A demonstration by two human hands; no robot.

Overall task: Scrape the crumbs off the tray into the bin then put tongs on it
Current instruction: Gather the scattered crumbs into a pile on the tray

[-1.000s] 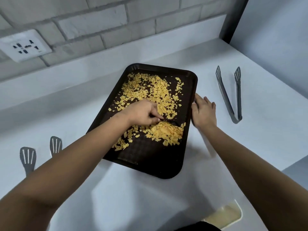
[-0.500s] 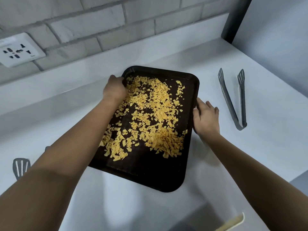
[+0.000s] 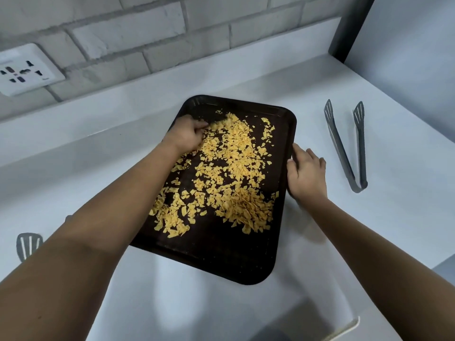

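A dark tray (image 3: 221, 267) lies on the white counter, its near end reaching over the counter's front edge. Yellow crumbs (image 3: 234, 168) cover most of it, heaped thickest at the near right. My left hand (image 3: 188, 134) is at the tray's far left and grips a dark scraper (image 3: 218, 118), blurred, which touches the far crumbs. My right hand (image 3: 306, 173) holds the tray's right rim, thumb against the edge. Grey tongs (image 3: 344, 143) lie apart on the counter to the right of the tray, their tips pointing away from me.
A grey slotted spatula head (image 3: 28, 244) shows at the left behind my forearm. A wall socket (image 3: 22, 70) sits in the brick wall at the far left. A pale container rim (image 3: 344, 328) shows below the counter at the bottom right.
My left hand went from the near crumb heap up to the tray's far left corner and now sits just inside it. The tray shifted slightly toward me. My right hand stayed on the rim.
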